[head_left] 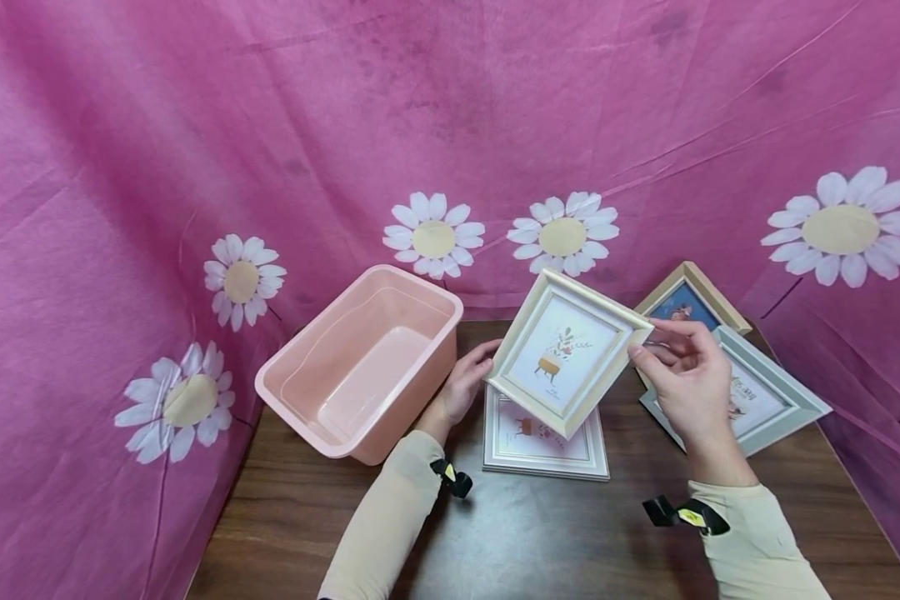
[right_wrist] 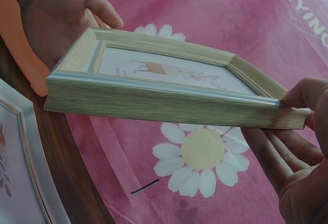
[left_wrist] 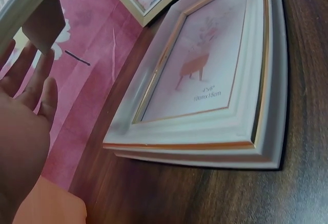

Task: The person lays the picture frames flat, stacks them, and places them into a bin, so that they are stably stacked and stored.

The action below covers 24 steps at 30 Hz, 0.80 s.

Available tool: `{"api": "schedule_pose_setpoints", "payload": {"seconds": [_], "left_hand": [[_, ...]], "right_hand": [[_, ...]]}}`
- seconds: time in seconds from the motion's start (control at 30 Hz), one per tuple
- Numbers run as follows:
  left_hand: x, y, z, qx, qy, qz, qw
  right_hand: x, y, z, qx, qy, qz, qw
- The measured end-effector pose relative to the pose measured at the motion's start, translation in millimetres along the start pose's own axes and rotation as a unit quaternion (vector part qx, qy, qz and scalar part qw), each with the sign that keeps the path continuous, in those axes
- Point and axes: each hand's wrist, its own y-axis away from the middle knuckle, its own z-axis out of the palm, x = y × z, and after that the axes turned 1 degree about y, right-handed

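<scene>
A cream picture frame (head_left: 621, 367) with a plant-pot print is held tilted in the air. My right hand (head_left: 690, 375) pinches its right corner, thumb on top and fingers beneath, as the right wrist view shows. At the opposite edge is my left hand (head_left: 465, 385), its fingers (left_wrist: 38, 75) fairly straight and reaching behind the frame; its thumb stands free. Whether those fingertips bear any weight is hard to tell. Below lie white picture frames (left_wrist: 205, 131), stacked flat on the table, the top one partly covered in the head view.
A pink plastic bin (head_left: 360, 437) stands left of the stack, close to my left forearm. To the right, a grey-green frame (head_left: 783, 417) and a wood-coloured frame (head_left: 720, 300) overlap on the brown table (head_left: 525, 542). A pink flowered cloth (head_left: 450, 108) hangs behind.
</scene>
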Motion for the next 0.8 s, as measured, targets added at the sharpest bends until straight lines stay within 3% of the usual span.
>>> {"api": "schedule_pose_setpoints", "payload": {"seconds": [0.2,0.43,0.8], "left_hand": [[-3.8,2.3,-3.3,0.001,0.002,0.023,0.9997],[-5.5,6.8,-4.3,-0.007,0.022,0.022,0.9995],[-5.2,12.2,-8.0,0.010,-0.053,0.011,0.9985]], "right_hand": [[0,-0.9,-2,0.021,-0.014,0.010,0.9996],[1,-0.2,-7,0.032,-0.008,0.021,0.9992],[3,1.8,-11,0.030,0.004,0.014,0.9994]]}}
